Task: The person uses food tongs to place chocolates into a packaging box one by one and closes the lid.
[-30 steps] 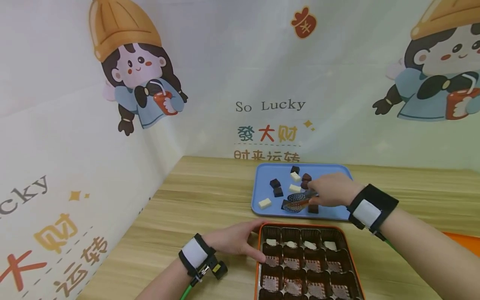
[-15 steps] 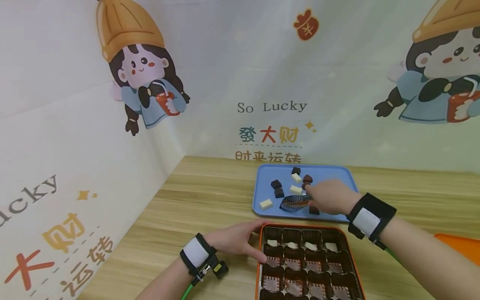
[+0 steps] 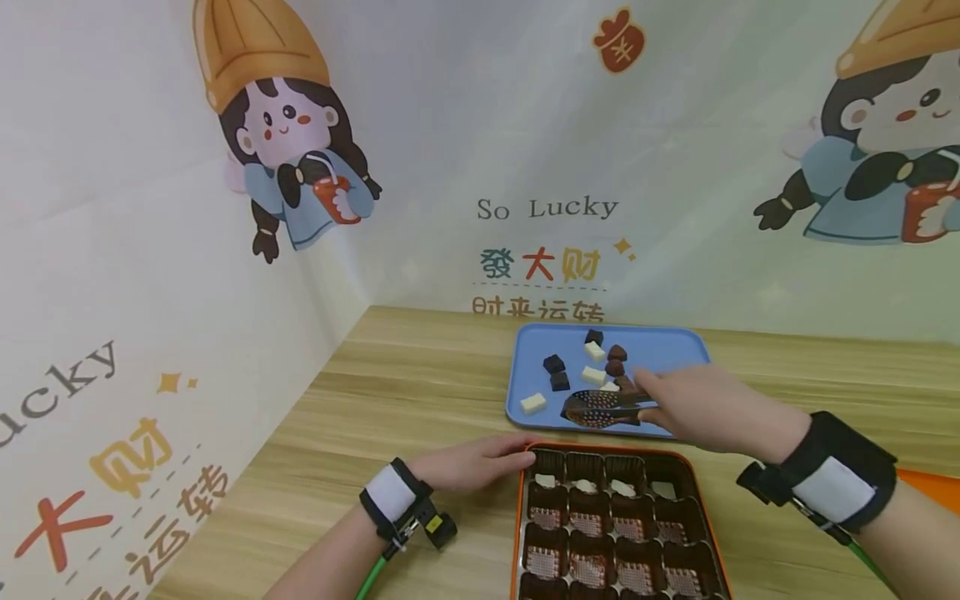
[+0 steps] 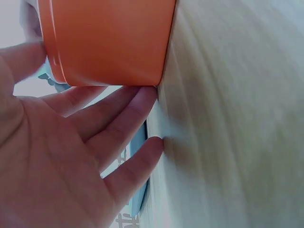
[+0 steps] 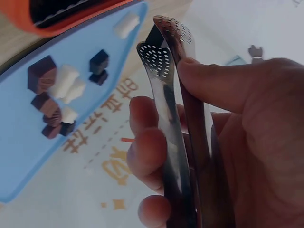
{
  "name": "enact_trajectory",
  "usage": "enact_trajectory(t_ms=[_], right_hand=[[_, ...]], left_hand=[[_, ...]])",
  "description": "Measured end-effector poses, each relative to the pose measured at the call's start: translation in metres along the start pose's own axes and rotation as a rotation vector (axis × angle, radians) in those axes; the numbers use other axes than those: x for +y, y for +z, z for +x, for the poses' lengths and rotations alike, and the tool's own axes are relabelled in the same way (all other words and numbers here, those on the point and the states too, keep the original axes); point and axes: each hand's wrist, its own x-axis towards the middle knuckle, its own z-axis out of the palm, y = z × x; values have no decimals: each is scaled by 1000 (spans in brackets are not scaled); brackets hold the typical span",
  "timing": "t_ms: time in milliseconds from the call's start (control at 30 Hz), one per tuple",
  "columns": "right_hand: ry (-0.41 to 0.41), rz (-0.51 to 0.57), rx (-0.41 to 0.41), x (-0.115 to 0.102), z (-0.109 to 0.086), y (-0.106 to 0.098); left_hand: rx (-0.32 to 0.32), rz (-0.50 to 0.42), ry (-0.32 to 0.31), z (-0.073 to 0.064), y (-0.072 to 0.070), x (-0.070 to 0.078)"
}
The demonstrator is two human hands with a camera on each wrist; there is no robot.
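Wood-grain table [image 3: 360, 400]: the right hand [image 3: 720, 408] squeezes perforated metal tongs [image 5: 194, 133] round a dark-brown block [image 5: 154, 37] near the blue plastic tray [image 3: 667, 343]; the left hand [image 3: 472, 464], spread, touches the orange box [image 4: 109, 42]; pick-up seems in hand, wanting steady pressure

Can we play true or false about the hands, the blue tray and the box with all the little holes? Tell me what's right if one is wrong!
1. The right hand holds metal tongs. True.
2. The left hand is up in the air, away from the box. False: its fingers touch the box's side.
3. The box row nearest the tray has white pieces in it. True.
4. Everything on the tray is white. False: there are dark pieces too.
5. The tray is stacked on top of the box. False: it lies on the table, beyond the box.
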Motion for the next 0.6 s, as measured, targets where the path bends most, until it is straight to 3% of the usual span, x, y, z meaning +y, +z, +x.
enact_trajectory(t_ms=[233,433,600], right_hand=[[-52,-30,12,-17,-19,-11],[-114,31,-53,-38,-26,-19],[-144,6,-116,-57,-22,-19]], left_hand=[[2,-11,3,1,1,1],[-5,-4,31,3,2,2],[-6,16,37,3,2,4]])
